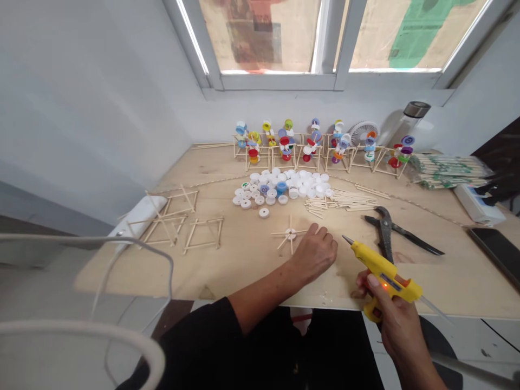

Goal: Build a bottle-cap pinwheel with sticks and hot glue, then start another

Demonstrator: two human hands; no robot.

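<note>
My left hand rests low over the table, its fingers curled and closed at the outer end of a thin wooden stick. That stick points into a white disc hub, from which several other sticks spread like spokes. The fingertips are partly hidden. In my right hand is a yellow hot glue gun with a lit red light. Its nozzle points up and left, a short way right of my left hand, apart from the spokes. A clear glue stick pokes from its rear.
White bottle caps and loose sticks lie mid-table. Pliers and a phone are at right. Stick frames stand left beside a white power strip. Finished-looking colourful cap wheels line the back, near a bottle.
</note>
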